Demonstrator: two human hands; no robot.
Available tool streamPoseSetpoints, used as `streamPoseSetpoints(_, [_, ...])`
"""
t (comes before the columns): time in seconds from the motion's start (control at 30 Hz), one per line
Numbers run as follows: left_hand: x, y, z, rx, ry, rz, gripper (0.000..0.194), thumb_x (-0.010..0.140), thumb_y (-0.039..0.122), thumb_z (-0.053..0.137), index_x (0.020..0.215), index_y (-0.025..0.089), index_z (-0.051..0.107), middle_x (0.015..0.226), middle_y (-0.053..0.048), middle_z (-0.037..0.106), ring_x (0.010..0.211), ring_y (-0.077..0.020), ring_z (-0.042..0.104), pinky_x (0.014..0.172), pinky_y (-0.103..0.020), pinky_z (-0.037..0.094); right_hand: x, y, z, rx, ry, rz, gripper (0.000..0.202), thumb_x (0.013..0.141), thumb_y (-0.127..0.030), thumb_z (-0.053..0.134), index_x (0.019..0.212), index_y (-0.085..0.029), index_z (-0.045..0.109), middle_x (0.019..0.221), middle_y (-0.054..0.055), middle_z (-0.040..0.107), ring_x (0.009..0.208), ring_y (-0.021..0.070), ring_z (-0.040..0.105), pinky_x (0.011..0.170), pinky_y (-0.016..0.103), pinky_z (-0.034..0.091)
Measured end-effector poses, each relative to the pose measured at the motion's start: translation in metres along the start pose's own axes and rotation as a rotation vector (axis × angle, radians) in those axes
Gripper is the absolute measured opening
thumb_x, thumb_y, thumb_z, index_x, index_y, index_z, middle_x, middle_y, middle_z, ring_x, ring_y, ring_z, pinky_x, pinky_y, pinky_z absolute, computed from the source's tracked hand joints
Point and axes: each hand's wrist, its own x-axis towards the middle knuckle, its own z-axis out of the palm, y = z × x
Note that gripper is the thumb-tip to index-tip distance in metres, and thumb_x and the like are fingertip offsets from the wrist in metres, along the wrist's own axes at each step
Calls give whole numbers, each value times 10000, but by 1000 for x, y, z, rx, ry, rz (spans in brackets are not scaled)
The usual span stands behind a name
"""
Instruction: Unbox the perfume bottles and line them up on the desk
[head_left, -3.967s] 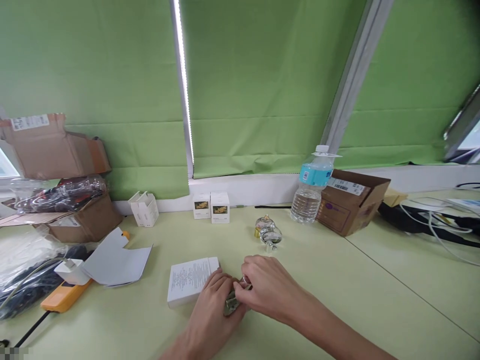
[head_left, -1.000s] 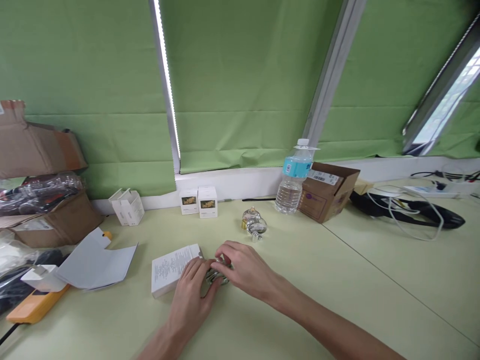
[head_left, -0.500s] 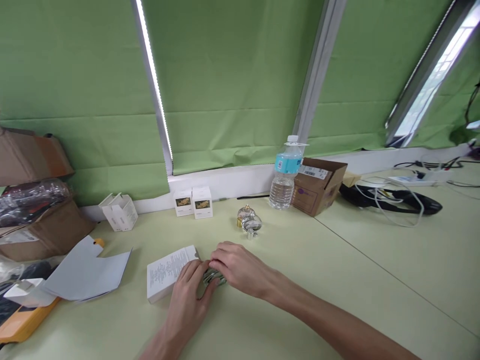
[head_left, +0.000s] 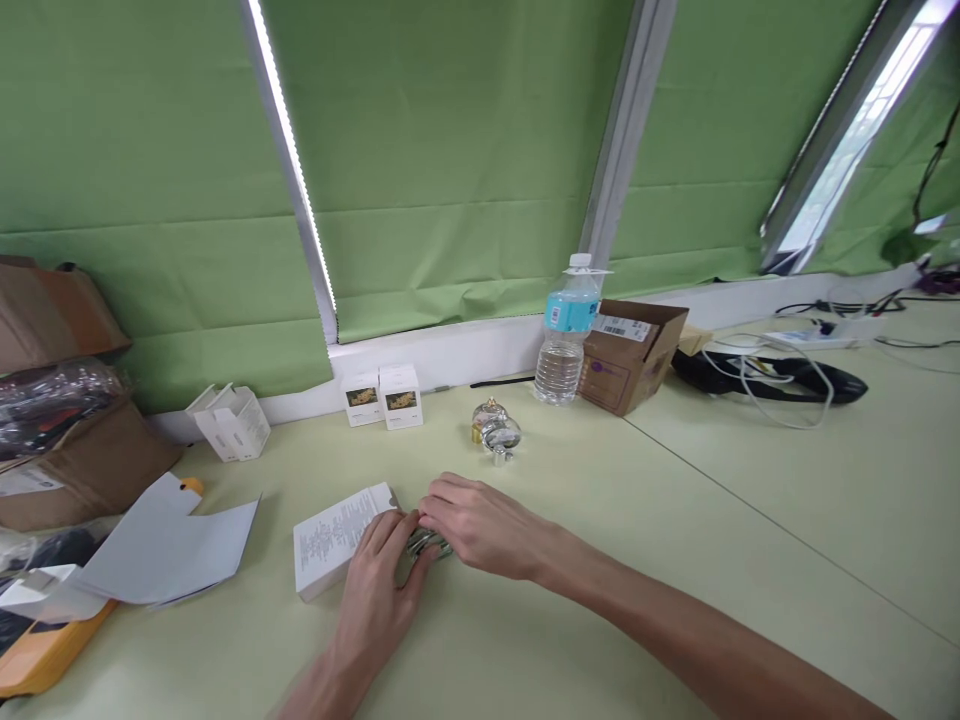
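Observation:
Both hands meet over a small shiny grey-green object (head_left: 427, 543), mostly covered by fingers, so I cannot make out its kind. My left hand (head_left: 381, 570) is closed on its left side, thumb below and fingertips above. From the right, my right hand (head_left: 480, 522) grips its upper side with fingers bent and pressed together. A white box (head_left: 341, 535) with grey print lies flat on the table, its right end just behind my left fingers. Beyond my right hand are shiny, rounded silver and gold items (head_left: 496, 430), set close together.
Two small white boxes (head_left: 382, 398) stand by the wall, with a water bottle (head_left: 566, 340) and brown carton (head_left: 630, 360) farther right. White paper (head_left: 176, 555) and an open white box (head_left: 231, 423) are at left. A black item with a white cable (head_left: 780, 377) lies far right.
The view has shifted slightly, moving the background up and a little left. Both hands stay at the small object, with the right hand's grip changed only slightly.

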Motion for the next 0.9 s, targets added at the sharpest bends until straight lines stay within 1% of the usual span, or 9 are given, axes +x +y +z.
streamPoseSetpoints(0.07, [0,0,0,7,-2,-9,257,916,290,523,1169,245,545,1075,-67,602,1023,-228,567,861,-368,493,2,-4,-23,82,125,27,267,1002,-228,368,958,-149,619,885,78,640,859,185,559,764,295,457])
streamPoseSetpoints(0.13, [0,0,0,18,2,-16,274,915,302,527,1183,247,540,1084,-67,603,1029,-228,568,867,-369,494,3,-9,-53,206,323,181,239,994,-281,409,954,-178,622,911,50,650,817,157,573,771,279,452])
streamPoseSetpoints(0.17, [0,0,0,24,4,-20,276,914,309,530,1183,247,540,1088,-68,604,1031,-229,570,870,-369,495,2,-9,-67,247,370,288,235,987,-315,423,956,-195,623,919,38,654,801,155,577,732,271,453])
streamPoseSetpoints(0.2, [0,0,1,31,5,-22,276,913,314,532,1180,247,542,1089,-69,606,1032,-229,572,872,-370,496,0,-9,-78,277,379,370,252,978,-348,432,917,-204,629,878,24,655,743,149,570,660,260,443])
streamPoseSetpoints(0.27, [-1,0,1,48,9,-26,275,911,319,535,1176,246,544,1090,-68,610,1036,-230,576,879,-373,496,-6,-3,-88,306,252,431,258,964,-332,442,871,-206,646,817,8,656,693,141,559,618,254,420])
streamPoseSetpoints(0.33, [-2,0,1,67,16,-24,276,909,318,536,1176,247,542,1092,-65,613,1040,-231,580,882,-374,497,-14,8,-83,253,76,444,226,937,-285,471,864,-203,668,805,12,667,723,150,567,644,261,404])
streamPoseSetpoints(0.47, [-1,0,0,73,17,-6,275,905,320,544,1173,256,535,1095,-55,621,1053,-231,580,887,-379,497,-30,30,-50,134,-237,513,168,864,-187,516,862,-171,683,811,47,659,754,163,566,626,254,361])
streamPoseSetpoints(0.67, [0,1,-1,70,24,13,269,899,334,556,1157,261,534,1085,-46,630,1050,-223,585,883,-378,500,-36,34,-15,109,-423,525,118,673,-75,598,658,-166,672,632,4,596,564,127,513,509,235,267])
streamPoseSetpoints(0.9, [-3,-2,2,75,20,16,278,907,329,547,1176,266,511,1104,-43,617,1066,-218,576,889,-373,499,-32,32,-2,57,-483,516,178,696,-109,584,804,-170,711,779,56,671,671,164,583,525,231,287])
